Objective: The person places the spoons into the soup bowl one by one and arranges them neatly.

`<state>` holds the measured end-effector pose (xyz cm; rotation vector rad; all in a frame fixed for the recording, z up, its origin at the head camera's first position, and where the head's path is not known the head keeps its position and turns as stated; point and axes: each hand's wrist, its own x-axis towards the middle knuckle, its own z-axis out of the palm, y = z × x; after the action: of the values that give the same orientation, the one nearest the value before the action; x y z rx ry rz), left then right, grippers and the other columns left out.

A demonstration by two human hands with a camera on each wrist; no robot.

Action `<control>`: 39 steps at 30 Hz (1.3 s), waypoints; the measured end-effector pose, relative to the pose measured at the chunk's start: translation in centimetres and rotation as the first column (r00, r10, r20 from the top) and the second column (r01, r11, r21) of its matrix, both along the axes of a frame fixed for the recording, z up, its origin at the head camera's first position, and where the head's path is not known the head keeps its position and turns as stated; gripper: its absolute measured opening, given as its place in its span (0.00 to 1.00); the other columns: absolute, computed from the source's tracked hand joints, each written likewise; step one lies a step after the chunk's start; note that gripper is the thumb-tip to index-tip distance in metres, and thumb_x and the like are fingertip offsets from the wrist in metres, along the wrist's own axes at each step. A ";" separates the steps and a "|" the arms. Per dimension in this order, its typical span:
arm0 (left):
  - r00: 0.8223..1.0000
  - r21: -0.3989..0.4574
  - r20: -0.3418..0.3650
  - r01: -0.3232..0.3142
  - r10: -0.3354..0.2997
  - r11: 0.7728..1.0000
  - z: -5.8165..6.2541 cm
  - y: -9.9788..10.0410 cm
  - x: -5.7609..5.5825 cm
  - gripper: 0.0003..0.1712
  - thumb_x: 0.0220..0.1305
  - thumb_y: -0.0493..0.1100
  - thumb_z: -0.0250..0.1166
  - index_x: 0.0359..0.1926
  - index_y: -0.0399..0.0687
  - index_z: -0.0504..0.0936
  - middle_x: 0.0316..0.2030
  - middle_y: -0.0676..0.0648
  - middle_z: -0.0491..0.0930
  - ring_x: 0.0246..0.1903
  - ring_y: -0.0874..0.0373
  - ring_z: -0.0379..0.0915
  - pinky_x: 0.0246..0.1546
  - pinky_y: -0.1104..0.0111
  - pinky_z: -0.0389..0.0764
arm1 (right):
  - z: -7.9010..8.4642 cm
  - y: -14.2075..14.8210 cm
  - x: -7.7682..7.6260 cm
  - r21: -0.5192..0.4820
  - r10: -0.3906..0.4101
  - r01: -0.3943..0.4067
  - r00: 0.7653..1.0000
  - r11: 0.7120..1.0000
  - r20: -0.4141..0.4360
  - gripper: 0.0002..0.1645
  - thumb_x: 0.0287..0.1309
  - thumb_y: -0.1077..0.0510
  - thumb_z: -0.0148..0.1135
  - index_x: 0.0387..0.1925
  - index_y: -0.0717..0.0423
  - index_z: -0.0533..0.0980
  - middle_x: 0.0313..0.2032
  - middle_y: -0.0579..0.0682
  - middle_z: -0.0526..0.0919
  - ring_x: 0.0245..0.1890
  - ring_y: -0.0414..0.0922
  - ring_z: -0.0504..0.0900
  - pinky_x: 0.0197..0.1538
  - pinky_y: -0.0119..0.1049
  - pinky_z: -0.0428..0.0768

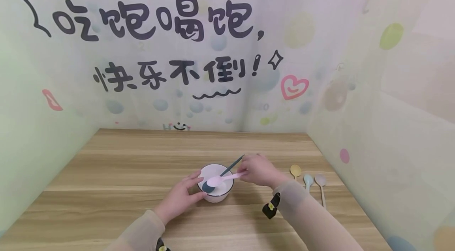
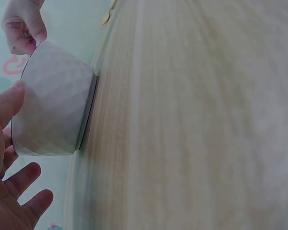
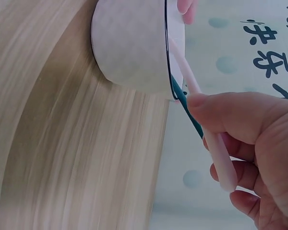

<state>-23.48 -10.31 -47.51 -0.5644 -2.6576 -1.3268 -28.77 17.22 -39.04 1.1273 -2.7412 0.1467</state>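
Observation:
A white bowl (image 1: 217, 199) with a dark rim and a faceted outer wall stands upright on the table. My left hand (image 1: 180, 196) grips its left side, thumb and fingers spread at the rim. With thumb and fingers, my right hand (image 1: 260, 170) pinches the handle of a pale pink spoon (image 3: 221, 163), whose head hangs over the inside of the bowl. Under it lies a dark teal spoon (image 1: 208, 188), head in the bowl and handle leaning out over the far right rim. In the right wrist view, the teal handle passes right behind my right fingertips.
To the right of the bowl lie a yellow spoon (image 1: 295, 171), a light blue spoon (image 1: 308, 180) and a greyish-mauve spoon (image 1: 320, 180), partly behind my right forearm. Printed walls enclose the wooden table (image 1: 117, 164) at the back and both sides.

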 end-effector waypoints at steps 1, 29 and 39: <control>1.000 0.001 -0.002 -0.001 0.001 1.000 0.0 0.0 0.0 0.32 0.55 0.51 0.72 0.56 0.38 0.79 0.66 0.43 0.67 0.66 0.41 0.60 0.65 0.48 0.62 | 0.0 -0.1 0.0 0.009 0.004 -0.004 1.000 1.000 -0.011 0.03 0.47 0.54 0.72 0.27 0.43 0.85 0.26 0.34 0.74 0.29 0.35 0.73 0.39 0.39 0.68; 1.000 0.004 0.007 -0.008 0.008 1.000 0.0 0.0 -0.1 0.32 0.55 0.51 0.72 0.57 0.38 0.79 0.66 0.44 0.67 0.66 0.43 0.60 0.66 0.50 0.61 | -0.2 -2.1 -0.8 0.127 0.075 -0.061 0.991 0.990 -0.113 0.02 0.49 0.52 0.70 0.28 0.41 0.86 0.25 0.37 0.70 0.29 0.40 0.68 0.34 0.35 0.62; 0.999 -0.001 0.042 -0.009 0.009 1.000 0.0 -0.1 0.0 0.32 0.56 0.51 0.71 0.58 0.38 0.78 0.67 0.45 0.66 0.67 0.44 0.58 0.66 0.50 0.61 | -0.8 -2.1 -1.1 0.088 0.063 -0.054 0.994 0.995 -0.094 0.04 0.51 0.51 0.70 0.31 0.42 0.86 0.27 0.38 0.73 0.32 0.41 0.71 0.36 0.36 0.64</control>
<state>-23.52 -10.36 -47.53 -0.5291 -2.6905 -1.3503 -29.85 15.11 -39.83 1.2043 -2.6537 -0.0179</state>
